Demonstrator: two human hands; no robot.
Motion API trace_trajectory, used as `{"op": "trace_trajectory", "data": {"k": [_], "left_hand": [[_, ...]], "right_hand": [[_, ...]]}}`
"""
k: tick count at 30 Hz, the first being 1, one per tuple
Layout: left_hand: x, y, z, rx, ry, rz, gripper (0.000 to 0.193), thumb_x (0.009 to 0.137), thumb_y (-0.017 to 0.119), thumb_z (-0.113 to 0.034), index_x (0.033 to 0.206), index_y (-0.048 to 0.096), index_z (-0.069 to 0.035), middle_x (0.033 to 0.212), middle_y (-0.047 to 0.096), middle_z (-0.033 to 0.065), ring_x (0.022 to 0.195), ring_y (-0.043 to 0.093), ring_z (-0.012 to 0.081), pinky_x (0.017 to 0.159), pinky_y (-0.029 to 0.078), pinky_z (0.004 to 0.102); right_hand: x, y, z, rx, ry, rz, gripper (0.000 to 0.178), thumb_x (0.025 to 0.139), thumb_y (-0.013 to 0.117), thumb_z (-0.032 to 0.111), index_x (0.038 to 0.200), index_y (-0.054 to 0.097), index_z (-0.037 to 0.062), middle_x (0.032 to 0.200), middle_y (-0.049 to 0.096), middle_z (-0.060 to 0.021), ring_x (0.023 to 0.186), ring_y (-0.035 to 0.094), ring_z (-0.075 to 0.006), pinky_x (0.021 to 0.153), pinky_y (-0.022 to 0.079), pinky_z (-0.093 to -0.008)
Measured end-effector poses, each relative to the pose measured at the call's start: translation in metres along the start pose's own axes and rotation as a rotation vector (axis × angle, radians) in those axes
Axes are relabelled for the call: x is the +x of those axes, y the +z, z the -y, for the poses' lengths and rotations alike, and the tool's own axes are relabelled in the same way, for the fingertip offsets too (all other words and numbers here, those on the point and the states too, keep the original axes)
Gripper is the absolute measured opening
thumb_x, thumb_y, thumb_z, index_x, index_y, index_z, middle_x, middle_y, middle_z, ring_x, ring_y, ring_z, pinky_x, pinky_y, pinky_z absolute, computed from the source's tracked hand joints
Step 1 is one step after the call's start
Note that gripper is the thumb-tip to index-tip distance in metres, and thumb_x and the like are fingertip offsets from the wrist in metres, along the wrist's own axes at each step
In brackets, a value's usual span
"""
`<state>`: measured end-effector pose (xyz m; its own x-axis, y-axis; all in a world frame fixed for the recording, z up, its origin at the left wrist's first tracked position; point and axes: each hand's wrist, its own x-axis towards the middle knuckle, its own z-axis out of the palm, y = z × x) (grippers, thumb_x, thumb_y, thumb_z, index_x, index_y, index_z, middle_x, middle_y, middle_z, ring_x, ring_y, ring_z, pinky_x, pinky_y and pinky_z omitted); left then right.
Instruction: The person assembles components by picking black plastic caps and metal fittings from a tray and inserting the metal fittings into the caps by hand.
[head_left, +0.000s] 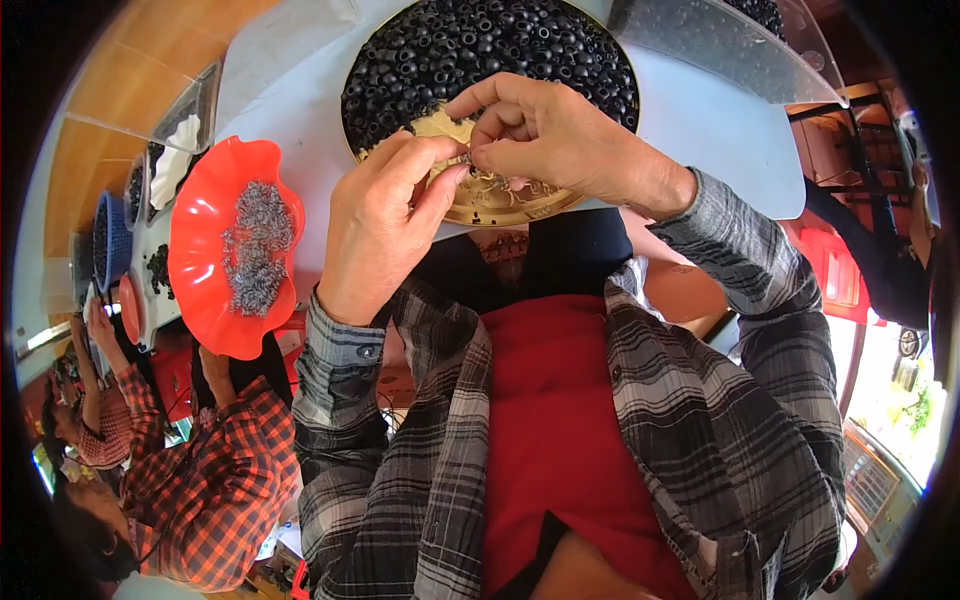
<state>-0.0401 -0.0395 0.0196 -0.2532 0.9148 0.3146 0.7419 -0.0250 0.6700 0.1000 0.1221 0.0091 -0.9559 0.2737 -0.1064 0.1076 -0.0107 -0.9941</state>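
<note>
In the head view, the left hand (385, 205) and the right hand (545, 130) are pinching a tiny silvery piece (464, 158) between their fingertips over the near side of the gold tray (520, 210), and I'm not managing to tell where its long axis is pointing.

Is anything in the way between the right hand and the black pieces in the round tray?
Nothing visible: the right hand is over the round tray, and black pieces lie uncovered just beyond it. The left hand is alongside, not in between.
</note>
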Motion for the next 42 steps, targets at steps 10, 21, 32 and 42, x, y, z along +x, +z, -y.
{"op": "trace_trajectory", "data": {"k": [10, 21, 32, 42], "left_hand": [[0.005, 0.019, 0.0, -0.052, -0.045, -0.137, 0.01, 0.093, 0.064, -0.003, 0.102, 0.058, -0.002, 0.079, 0.064, 0.0129, 0.065, 0.064, 0.0249, 0.057, 0.048, 0.0355], [0.001, 0.008, -0.003, -0.963, -0.658, 0.098, 0.019, 0.102, 0.049, -0.021, 0.1, 0.056, -0.004, 0.072, 0.041, -0.0048, 0.058, 0.034, 0.004, 0.05, 0.028, 0.0199], [-0.004, 0.013, -0.011, -0.957, -0.655, 0.111, 0.033, 0.106, 0.047, -0.036, 0.094, 0.052, -0.005, 0.071, 0.041, -0.0026, 0.058, 0.033, 0.0047, 0.049, 0.027, 0.0207], [-0.006, 0.007, -0.008, -1.021, -0.703, 0.152, 0.041, 0.107, 0.046, -0.041, 0.087, 0.051, -0.006, 0.065, 0.039, -0.0036, 0.054, 0.032, 0.0042, 0.046, 0.025, 0.0212]], "right_hand": [[0.002, 0.011, -0.004, -0.705, -0.566, -0.342, 0.042, 0.081, 0.068, 0.006, 0.123, 0.059, 0.0075, 0.086, 0.069, -0.0102, 0.081, 0.069, -0.031, 0.069, 0.057, -0.04], [0.0, 0.009, -0.011, -0.86, -0.843, -0.285, 0.045, 0.074, 0.074, 0.011, 0.117, 0.062, 0.0071, 0.088, 0.063, -0.0064, 0.082, 0.063, -0.0265, 0.073, 0.053, -0.0364], [-0.007, 0.013, -0.008, -0.221, -0.303, -0.218, 0.016, 0.085, 0.069, 0.005, 0.1, 0.07, 0.0022, 0.088, 0.07, -0.0081, 0.078, 0.068, -0.0142, 0.071, 0.055, -0.027], [-0.007, 0.013, -0.002, -0.012, -0.15, -0.092, 0.013, 0.092, 0.065, 0.0, 0.105, 0.065, 0.0, 0.094, 0.068, -0.0009, 0.083, 0.063, -0.0044, 0.07, 0.053, -0.0207]]}}
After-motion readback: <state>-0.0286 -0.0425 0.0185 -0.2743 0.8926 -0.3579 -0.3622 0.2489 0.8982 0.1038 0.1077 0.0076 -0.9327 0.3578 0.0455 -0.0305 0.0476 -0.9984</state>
